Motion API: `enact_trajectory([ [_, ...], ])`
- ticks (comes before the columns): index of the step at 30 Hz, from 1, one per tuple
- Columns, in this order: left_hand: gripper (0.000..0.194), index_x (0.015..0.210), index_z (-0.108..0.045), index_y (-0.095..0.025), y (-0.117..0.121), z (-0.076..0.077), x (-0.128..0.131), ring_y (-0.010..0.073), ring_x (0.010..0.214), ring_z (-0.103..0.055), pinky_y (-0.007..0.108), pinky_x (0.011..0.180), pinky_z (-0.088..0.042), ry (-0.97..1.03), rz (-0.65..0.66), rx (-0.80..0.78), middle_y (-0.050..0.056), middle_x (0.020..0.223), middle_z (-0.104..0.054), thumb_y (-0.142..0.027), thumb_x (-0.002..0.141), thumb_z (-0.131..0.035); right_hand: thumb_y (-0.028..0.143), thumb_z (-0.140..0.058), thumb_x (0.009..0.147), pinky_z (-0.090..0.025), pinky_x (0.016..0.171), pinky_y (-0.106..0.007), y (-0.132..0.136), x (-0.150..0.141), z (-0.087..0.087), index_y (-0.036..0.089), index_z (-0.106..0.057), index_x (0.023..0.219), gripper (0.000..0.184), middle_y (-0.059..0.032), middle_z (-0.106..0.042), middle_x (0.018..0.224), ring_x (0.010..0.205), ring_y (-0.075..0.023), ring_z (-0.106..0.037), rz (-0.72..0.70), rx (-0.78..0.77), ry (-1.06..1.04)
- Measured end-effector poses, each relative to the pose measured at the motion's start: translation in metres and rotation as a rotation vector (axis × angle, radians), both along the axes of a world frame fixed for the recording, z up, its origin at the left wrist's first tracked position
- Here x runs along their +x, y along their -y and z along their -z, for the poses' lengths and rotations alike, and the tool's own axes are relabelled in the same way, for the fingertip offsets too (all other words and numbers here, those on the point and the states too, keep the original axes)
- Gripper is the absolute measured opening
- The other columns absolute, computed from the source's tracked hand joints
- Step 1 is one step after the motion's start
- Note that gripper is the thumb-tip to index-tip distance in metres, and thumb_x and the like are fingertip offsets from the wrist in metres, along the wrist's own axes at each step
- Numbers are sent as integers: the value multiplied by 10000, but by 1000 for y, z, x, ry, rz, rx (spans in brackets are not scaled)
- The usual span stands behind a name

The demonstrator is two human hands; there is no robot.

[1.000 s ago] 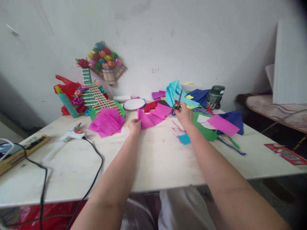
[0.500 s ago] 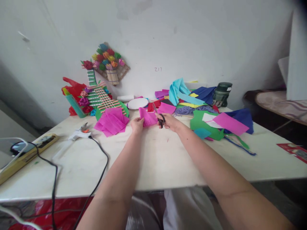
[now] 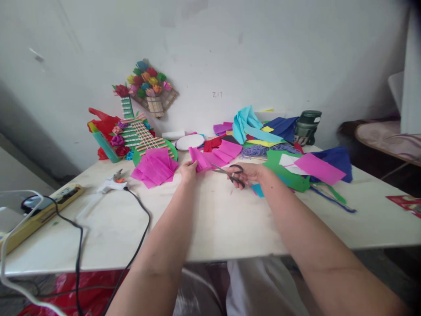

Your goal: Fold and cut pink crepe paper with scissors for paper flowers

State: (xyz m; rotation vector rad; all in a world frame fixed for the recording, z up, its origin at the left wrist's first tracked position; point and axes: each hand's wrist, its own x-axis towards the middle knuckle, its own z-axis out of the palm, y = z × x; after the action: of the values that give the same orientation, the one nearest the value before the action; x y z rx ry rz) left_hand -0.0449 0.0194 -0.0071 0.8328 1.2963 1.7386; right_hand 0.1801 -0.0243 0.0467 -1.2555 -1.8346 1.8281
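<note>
My left hand [image 3: 188, 170] pinches the left end of a magenta crepe paper strip [image 3: 204, 159], which stretches away to the right across the table. In my right hand [image 3: 246, 174] are black-handled scissors [image 3: 226, 172], their blades pointing left toward the strip's lower edge. Whether the blade tips touch the paper I cannot tell. Left of my left hand lies a stack of magenta paper pieces [image 3: 154, 167]. Just beyond the strip sits a white oval disc [image 3: 190, 141].
A glue gun [image 3: 113, 183] with a black cord and a power strip [image 3: 66, 195] are at left. Behind stands a stick-and-flower craft model [image 3: 141, 131]. Coloured paper sheets [image 3: 289, 171], purple yarn [image 3: 255, 151] and a dark green bottle [image 3: 307, 127] are at right.
My right hand has drawn back right and toward me with the scissors, away from the magenta strip. More of the strip now shows. My left hand keeps its hold.
</note>
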Motion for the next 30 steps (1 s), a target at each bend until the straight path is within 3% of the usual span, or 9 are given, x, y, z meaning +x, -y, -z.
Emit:
enact_trajectory([
  [4,114,575,-539,-126,4,-5,5,69,460,-483,196,501,-395,148,46,0,-23,496,-515,-140,598,-650,600,-516,747,-325,309,-171,-1,-13,8,145,-545,799,459,-70,-651,579,452,-149,-604,-9,17,-80],
  [13,140,560,-499,-139,13,-15,12,63,438,-469,199,520,-408,229,-18,-28,-42,467,-481,-87,646,-596,671,-501,720,-363,324,-172,2,-32,15,140,-534,807,539,-73,-653,621,449,-121,-581,23,82,-184],
  [30,171,565,-472,-147,16,-21,15,75,454,-493,223,538,-443,376,27,-30,-36,499,-481,-45,609,-603,623,-580,695,-257,286,-150,0,-45,27,164,-498,754,471,-8,-589,544,385,-75,-512,119,207,-250],
])
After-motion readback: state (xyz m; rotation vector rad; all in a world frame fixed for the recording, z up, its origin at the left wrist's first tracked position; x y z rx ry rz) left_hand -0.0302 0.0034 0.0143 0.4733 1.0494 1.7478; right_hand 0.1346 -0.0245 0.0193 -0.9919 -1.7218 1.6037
